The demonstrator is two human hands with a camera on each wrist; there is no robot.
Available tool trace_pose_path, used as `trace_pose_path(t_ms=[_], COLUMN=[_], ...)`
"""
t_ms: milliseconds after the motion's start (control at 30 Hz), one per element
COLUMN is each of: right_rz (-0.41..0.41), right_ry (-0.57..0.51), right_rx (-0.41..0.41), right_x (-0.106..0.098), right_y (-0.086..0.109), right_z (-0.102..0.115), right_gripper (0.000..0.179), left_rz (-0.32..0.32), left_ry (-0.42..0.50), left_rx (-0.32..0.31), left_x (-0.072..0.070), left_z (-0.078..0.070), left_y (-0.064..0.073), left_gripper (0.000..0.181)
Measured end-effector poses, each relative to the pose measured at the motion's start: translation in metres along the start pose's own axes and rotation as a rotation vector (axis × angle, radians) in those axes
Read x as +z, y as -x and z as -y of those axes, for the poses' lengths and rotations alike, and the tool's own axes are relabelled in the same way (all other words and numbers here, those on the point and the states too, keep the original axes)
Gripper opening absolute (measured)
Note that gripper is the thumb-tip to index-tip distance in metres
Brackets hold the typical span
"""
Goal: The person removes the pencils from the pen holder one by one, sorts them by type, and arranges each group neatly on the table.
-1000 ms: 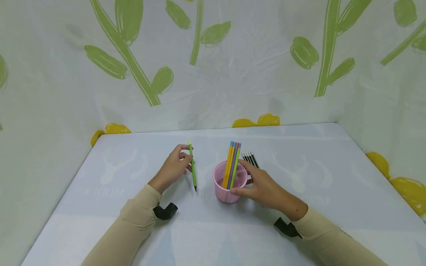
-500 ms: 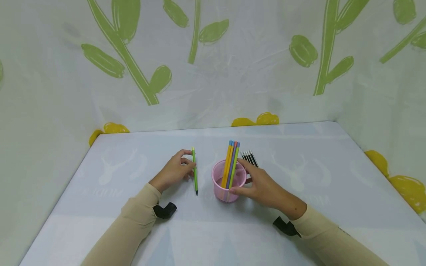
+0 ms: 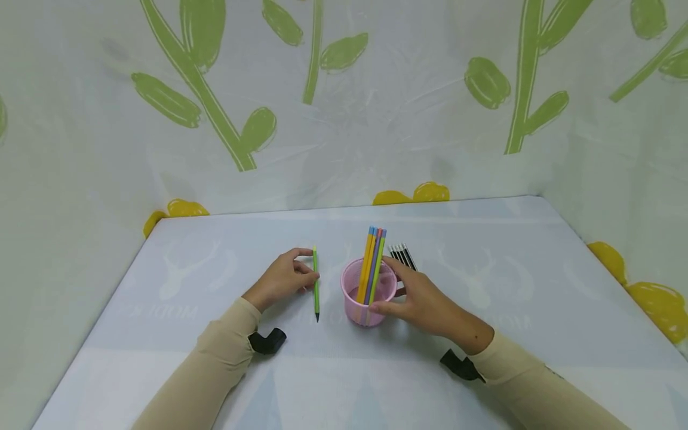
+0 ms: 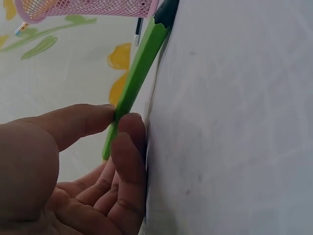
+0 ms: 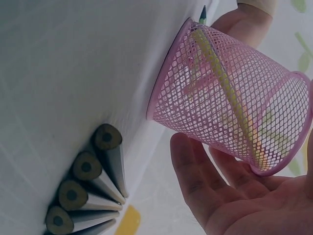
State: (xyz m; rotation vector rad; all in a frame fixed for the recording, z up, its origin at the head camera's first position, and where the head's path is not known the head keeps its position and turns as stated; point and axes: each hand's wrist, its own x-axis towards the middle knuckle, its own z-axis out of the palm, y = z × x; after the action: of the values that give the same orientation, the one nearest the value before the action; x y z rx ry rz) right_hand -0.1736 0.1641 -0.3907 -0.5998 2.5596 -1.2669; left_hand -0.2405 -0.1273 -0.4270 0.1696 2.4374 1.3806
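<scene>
In the head view my left hand (image 3: 280,279) pinches a green pencil (image 3: 316,295) between thumb and fingers, its dark point toward me. The left wrist view shows the pencil (image 4: 139,73) slanting close along the tabletop, point near the cup. My right hand (image 3: 432,306) holds a pink mesh pencil cup (image 3: 357,313) by its right side, thumb in front and fingers behind. Several coloured pencils (image 3: 371,263), orange, purple and lime, lean upright inside the cup. Through the mesh cup (image 5: 220,88) in the right wrist view, a lime pencil shows slanted.
Behind the right hand, several black-and-white striped pencils (image 3: 404,255) lie side by side on the pale table (image 3: 344,382). Their flat ends (image 5: 87,166) face the right wrist camera. A white fabric wall (image 3: 376,131) with green leaf prints rises beyond the table's back edge.
My left hand has shifted slightly right and toward me with the green pencil, which now stands straighter up and down in the head view. The right hand keeps holding the cup in place.
</scene>
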Motion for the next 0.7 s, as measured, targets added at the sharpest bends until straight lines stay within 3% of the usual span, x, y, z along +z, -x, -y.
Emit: trace_pose_path(t_ms=[500,700], right_rz=[0.001,-0.004], right_ry=[0.004,0.007], right_rx=[0.011,0.021], right_x=[0.0006,0.0012], right_y=[-0.0009,-0.0009], right_z=[0.0001,0.0009], right_gripper=[0.094,0.095], left_rz=[-0.035,-0.026], left_ry=[-0.081,-0.111], left_rx=[-0.002,0.034], left_x=[0.0004,0.0002], left_z=[0.0013,0.0012], left_y=[-0.001,-0.0009], left_gripper=[0.066,0.06])
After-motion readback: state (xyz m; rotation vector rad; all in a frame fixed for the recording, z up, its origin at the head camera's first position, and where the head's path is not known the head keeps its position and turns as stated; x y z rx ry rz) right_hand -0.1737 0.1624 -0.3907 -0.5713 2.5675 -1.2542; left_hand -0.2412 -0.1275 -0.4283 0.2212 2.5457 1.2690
